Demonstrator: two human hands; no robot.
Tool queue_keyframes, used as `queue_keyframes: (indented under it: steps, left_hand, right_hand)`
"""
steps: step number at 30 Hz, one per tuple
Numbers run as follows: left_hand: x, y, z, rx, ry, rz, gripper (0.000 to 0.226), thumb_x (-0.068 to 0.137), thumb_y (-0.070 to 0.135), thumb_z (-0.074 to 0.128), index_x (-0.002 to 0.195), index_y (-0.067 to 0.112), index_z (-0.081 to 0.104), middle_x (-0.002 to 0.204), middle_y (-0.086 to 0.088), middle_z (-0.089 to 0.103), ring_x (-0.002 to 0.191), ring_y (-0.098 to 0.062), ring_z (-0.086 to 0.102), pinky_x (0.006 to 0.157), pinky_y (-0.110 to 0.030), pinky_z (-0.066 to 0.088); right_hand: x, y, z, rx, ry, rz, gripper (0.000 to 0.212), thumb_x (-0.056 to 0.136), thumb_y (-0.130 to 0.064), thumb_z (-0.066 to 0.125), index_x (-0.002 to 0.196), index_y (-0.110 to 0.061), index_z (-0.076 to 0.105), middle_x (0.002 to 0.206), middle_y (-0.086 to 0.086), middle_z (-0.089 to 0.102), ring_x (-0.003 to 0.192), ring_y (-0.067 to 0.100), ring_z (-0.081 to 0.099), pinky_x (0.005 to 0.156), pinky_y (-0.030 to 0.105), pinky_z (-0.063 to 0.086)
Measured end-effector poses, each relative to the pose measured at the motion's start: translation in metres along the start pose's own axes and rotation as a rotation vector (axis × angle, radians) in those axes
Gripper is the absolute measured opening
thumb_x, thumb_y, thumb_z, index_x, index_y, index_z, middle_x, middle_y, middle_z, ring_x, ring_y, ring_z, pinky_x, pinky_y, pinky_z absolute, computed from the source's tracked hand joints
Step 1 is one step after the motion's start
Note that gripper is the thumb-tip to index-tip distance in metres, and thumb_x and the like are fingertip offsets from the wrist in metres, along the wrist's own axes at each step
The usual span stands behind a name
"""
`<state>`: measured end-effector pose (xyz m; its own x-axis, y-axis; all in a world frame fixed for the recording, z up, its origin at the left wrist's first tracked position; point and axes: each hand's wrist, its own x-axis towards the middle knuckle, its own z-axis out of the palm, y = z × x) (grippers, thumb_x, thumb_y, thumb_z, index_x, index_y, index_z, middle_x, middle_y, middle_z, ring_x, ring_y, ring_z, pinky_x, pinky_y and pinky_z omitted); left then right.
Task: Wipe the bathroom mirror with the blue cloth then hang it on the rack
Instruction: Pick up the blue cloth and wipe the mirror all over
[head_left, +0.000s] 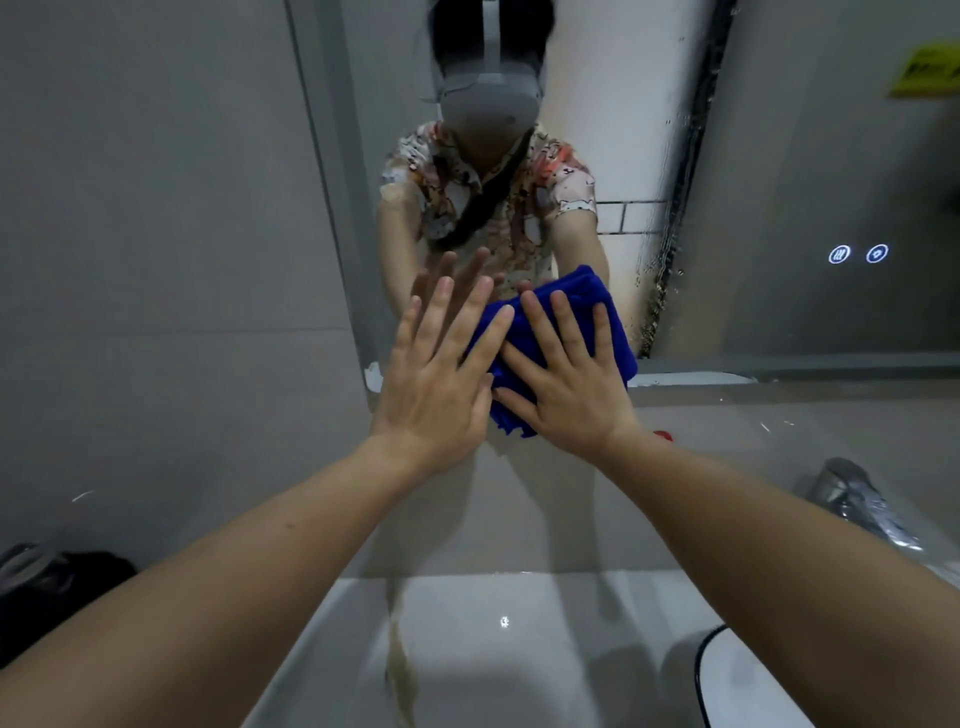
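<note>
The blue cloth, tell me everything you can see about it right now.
The blue cloth is deep royal blue with a soft, plush look, bunched into thick folds. It is pressed flat against the lower part of the mirror, just above the mirror's bottom edge, and its reflection shows directly behind it. The right hand lies spread over it with straight fingers; the left hand overlaps its left edge. A ragged corner hangs below the hands.

Bunched deep-blue microfibre cloth (558, 338) pressed flat against the glass, low near the bottom edge of the frameless wall mirror (753, 218), water streaks down the mirror's middle
</note>
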<state>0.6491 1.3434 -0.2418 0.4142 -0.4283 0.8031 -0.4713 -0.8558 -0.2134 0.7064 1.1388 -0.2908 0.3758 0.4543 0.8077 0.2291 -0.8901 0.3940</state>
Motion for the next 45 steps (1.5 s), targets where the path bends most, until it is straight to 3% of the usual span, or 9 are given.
queue_keyframes:
  steps: [4,9,16,25,39,45]
  left_hand:
    - [-0.004,0.005,0.007,-0.006,0.009,0.035,0.071,0.093,0.024,0.059,0.157,0.014,0.032,0.166,-0.011,0.018,0.154,-0.038,0.012,0.124,-0.058,0.014]
    - [0.002,0.015,0.016,0.03,-0.008,0.051,0.073,0.091,0.024,0.061,0.157,0.013,0.033,0.167,-0.012,0.019,0.155,-0.038,0.011,0.123,-0.06,0.016]
    - [0.014,0.041,0.025,0.092,-0.009,0.025,0.072,0.09,0.025,0.059,0.157,0.013,0.035,0.167,-0.012,0.018,0.155,-0.038,0.012,0.125,-0.057,0.011]
    - [0.03,0.066,0.031,0.149,-0.048,0.016,0.071,0.092,0.028,0.055,0.157,0.013,0.033,0.168,-0.012,0.018,0.156,-0.036,0.008,0.125,-0.057,0.009]
    - [0.053,0.088,0.042,0.18,-0.088,0.056,0.071,0.093,0.031,0.051,0.159,0.015,0.03,0.169,-0.011,0.013,0.156,-0.035,0.007,0.124,-0.058,0.01]
    - [0.06,0.101,0.047,0.156,-0.108,0.113,0.069,0.095,0.032,0.048,0.159,0.013,0.029,0.169,-0.011,0.013,0.156,-0.035,0.005,0.124,-0.059,0.013]
  right_hand:
    - [-0.006,0.012,-0.003,-0.023,-0.039,-0.067,0.075,0.105,-0.067,0.04,0.167,-0.03,0.017,0.174,0.01,0.004,0.16,0.031,-0.009,0.126,0.06,-0.008]
    - [-0.015,0.029,-0.005,-0.036,-0.024,-0.156,0.074,0.106,-0.059,0.046,0.165,-0.031,0.012,0.173,0.009,0.008,0.16,0.031,0.005,0.127,0.06,-0.002]
    - [-0.035,0.066,-0.005,-0.051,-0.055,-0.238,0.077,0.104,-0.047,0.054,0.167,-0.036,0.01,0.175,0.006,0.002,0.161,0.029,-0.007,0.127,0.059,-0.006]
    - [-0.046,0.1,-0.008,-0.055,-0.065,-0.311,0.074,0.104,-0.053,0.049,0.166,-0.035,0.013,0.175,0.006,-0.001,0.161,0.028,-0.009,0.127,0.056,-0.01]
    - [-0.074,0.135,-0.006,-0.062,-0.039,-0.257,0.07,0.106,-0.052,0.041,0.167,-0.036,0.01,0.175,0.007,-0.002,0.161,0.03,-0.005,0.127,0.059,-0.008]
    - [-0.083,0.139,-0.007,-0.021,0.0,-0.155,0.063,0.108,-0.057,0.037,0.165,-0.037,0.021,0.174,0.007,0.005,0.161,0.029,-0.001,0.128,0.058,-0.004]
